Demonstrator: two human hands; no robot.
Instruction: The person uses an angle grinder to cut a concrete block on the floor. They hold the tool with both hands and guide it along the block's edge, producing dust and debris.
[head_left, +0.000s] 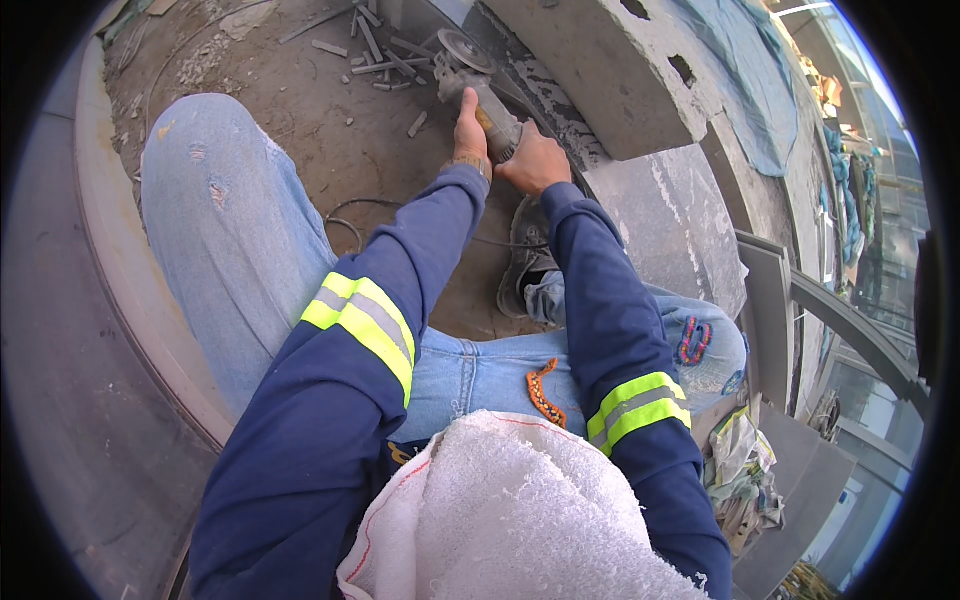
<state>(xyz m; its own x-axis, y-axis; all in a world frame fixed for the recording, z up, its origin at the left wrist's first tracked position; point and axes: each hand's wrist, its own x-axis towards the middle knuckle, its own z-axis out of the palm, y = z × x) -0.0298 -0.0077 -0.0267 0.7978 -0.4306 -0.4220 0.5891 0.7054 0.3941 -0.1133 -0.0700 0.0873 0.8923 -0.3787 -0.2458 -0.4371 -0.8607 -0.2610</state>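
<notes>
Both my hands are wrapped round a dusty angle grinder [497, 125], held out ahead of me beyond my shoe. My left hand [470, 135] grips the left side near the head, its thumb along the body. My right hand [538, 162] closes on the rear end. At the far end, the grinder's round disc [467, 50] is close to the dark edge of a stone slab [545, 95]; whether they touch I cannot tell. A dark cord [362, 203] loops over the floor below my hands.
Cut strips [372, 42] and rubble [205, 62] litter the dusty floor ahead. On the right stand a concrete block [610, 75], a grey stone panel [665, 205] and a metal frame [768, 320]. Blue cloth [745, 90] drapes over the ledge. A curved panel edge [110, 230] borders the left.
</notes>
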